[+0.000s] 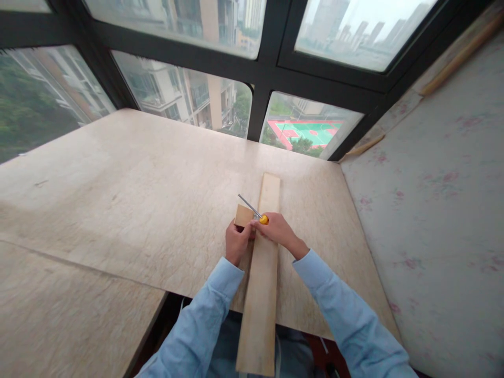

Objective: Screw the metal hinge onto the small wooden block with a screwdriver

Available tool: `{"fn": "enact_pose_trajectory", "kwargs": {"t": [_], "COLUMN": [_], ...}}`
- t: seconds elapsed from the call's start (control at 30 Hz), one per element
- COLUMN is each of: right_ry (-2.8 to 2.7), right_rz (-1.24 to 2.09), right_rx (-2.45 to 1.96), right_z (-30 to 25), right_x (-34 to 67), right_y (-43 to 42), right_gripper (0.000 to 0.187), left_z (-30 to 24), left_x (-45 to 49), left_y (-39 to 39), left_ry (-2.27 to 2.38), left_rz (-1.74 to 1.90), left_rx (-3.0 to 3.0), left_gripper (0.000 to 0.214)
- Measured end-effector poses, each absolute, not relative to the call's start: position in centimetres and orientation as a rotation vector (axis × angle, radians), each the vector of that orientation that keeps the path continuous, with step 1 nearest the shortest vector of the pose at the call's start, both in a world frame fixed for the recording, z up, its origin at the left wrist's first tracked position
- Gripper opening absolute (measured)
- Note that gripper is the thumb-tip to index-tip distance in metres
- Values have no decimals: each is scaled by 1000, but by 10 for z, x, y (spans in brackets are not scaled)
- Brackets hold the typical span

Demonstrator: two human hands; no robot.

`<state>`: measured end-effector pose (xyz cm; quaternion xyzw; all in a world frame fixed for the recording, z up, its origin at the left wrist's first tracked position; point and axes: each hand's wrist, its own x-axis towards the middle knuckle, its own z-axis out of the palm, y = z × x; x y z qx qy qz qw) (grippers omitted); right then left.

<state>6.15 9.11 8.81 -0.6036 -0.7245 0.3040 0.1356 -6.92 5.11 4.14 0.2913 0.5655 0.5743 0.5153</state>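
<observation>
My left hand (237,242) is closed on a small square wooden block (243,215), just left of a long wooden plank (263,283). In my right hand (277,229) is a screwdriver with a yellow handle (263,219). Its metal shaft (248,205) points up and left, passing above the block. A small shiny metal piece (255,215) shows by the fingertips, too small to make out. Both hands meet over the plank, thumbs close together. The plank lies lengthwise on the stone ledge, its near end jutting past the edge toward me.
The beige stone ledge (129,194) runs to dark-framed windows (268,73) at the back. A wall with flowered paper (433,226) bounds it on the right. At the lower left, a second slab (74,310) joins it beside a dark gap (157,320).
</observation>
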Motion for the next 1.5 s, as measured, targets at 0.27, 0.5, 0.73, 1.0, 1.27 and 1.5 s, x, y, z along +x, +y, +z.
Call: {"fn": "enact_pose_trajectory", "kwargs": {"t": [0.27,0.5,0.73,1.0,1.27,1.5], "right_ry": [-1940,-1994,-2079,-2087,-2069,-2132], "right_rz": [1045,1044,981,818,888,862], "right_rx": [-1866,-1934,-1882,-1989,-1984,-1886], "right_z": [93,101,103,105,99,105], "right_x": [56,46,48,47,45,47], "right_y": [86,87,87,84,90,87], "right_gripper": [28,22,8,28,18,13], "left_z": [38,44,41,40,41,41], "left_x": [-69,-68,-69,-68,-68,-68], "left_y": [53,52,52,53,53,53], "left_ry": [1316,1311,1323,1298,1301,1298], "left_rz": [1387,1383,1375,1384,1375,1384], "left_rx": [672,672,697,669,671,663], "left_gripper": [24,21,16,17,15,15]}}
